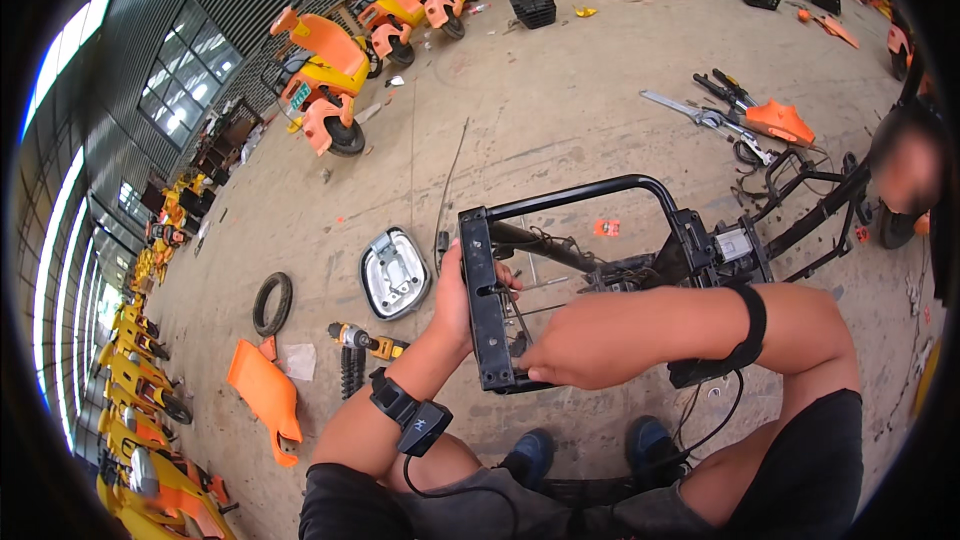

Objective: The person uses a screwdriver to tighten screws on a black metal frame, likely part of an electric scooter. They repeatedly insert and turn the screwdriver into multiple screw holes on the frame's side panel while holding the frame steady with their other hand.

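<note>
A stripped black scooter frame (580,196) stands in front of me, its flat end plate (492,310) facing my left side. My left hand (455,298) is wrapped round that plate, its fingertips showing on the inner side. My right hand (568,352) is curled inside the lower corner of the frame, near the plate's lower end. Whatever its fingers pinch is hidden. Thin rods show between the two hands. Black wiring and a silver box (734,244) sit on the frame farther right.
Left of the frame lie a silver-and-black tray-like part (395,275), a yellow drill (370,341), a tyre (272,303) and an orange panel (266,395). Hand tools (715,118) lie beyond the frame. Yellow scooters (325,65) stand farther off. A person (908,165) is close at right.
</note>
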### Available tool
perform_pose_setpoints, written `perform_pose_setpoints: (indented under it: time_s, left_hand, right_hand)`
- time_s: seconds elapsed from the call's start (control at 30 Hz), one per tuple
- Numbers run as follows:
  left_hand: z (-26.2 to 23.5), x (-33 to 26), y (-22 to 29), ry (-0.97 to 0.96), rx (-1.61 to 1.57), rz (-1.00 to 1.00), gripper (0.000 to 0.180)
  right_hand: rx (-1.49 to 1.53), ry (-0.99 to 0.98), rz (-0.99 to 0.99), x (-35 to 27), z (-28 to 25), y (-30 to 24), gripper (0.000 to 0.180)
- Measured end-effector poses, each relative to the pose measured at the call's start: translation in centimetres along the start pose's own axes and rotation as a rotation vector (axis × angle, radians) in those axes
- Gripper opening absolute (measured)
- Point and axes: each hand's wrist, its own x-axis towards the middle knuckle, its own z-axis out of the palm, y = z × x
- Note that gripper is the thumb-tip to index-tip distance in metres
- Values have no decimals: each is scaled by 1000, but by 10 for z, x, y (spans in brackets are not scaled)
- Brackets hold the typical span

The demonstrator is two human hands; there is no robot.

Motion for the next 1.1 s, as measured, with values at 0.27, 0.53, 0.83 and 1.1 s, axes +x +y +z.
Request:
perform_pose_setpoints:
  time_s: [0.27,0.53,0.83,1.1]
  left_hand:
    - [2,-1,1,36,-17,-4,74]
    - [5,-4,3,36,38,0,72]
    - [6,-4,2,70,14,-12,73]
    - [2,-3,1,78,9,-14,71]
  right_hand:
    - [7,-86,26,3,3,2,40]
    - [-26,-43,90,2,3,10,40]
    - [-38,63,188,-16,-25,13,35]
    - [271,374,162,-6,-52,21,28]
